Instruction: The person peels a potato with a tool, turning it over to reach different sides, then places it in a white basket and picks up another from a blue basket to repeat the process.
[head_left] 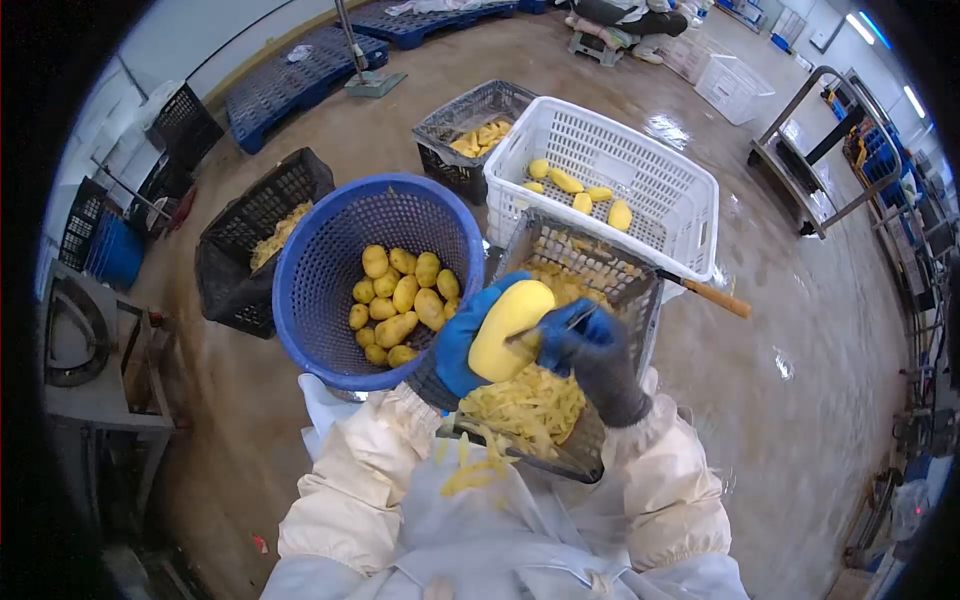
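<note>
A large peeled potato (507, 325) rests in my left hand (462, 345), whose blue-gloved fingers wrap round its left side. My right hand (590, 345), in a blue glove with a dark cuff, is closed on a small dark peeler (525, 338) that touches the potato's right side; motion blur hides the tool's detail. Below both hands is a dark crate (590, 455) with a heap of potato peelings (525, 410). Unpeeled potatoes (400, 300) lie in a blue basket (290, 290) to the left.
Beyond stands a white crate (610, 130) holding several peeled potatoes (568, 180). A wooden-handled tool (710, 297) sticks out over the dark crate's right edge. Lined black crates (225, 270) hold peelings and potato pieces. A metal trolley (800, 190) stands on the wet floor (770, 420).
</note>
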